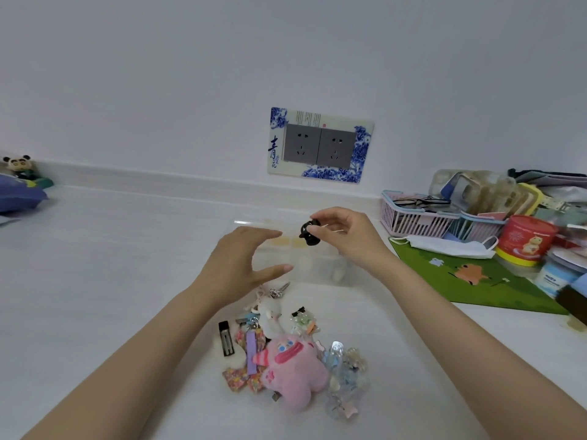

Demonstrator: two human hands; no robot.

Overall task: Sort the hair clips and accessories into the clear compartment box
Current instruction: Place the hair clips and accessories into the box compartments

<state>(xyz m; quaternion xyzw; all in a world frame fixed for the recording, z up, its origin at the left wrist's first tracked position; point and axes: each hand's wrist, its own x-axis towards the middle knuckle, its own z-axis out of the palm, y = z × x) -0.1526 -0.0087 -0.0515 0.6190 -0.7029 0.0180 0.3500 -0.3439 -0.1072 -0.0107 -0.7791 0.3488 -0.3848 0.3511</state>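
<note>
White countertop [95, 281] runs back to a pale wall with a blue-patterned socket plate [320, 144] at twelve o'clock. Just below it the clear compartment box [305, 265] lies, nearly invisible against the surface. Over its far half the right hand [346, 233] pinches a small black hair clip [308, 235] between thumb and fingertips. The left hand [241, 265] hovers at the box's nine o'clock side, fingers spread and holding nothing. At six o'clock the unsorted pile [286, 354] waits: a pink plush charm [292, 369], a black snap clip [226, 339], clear plastic clips [344, 369]. The black clip looks light and rigid, likely sprung, so a pinch across its body suits it; the clear ones look brittle and slippery, while the plush is soft and can be grabbed anywhere
</note>
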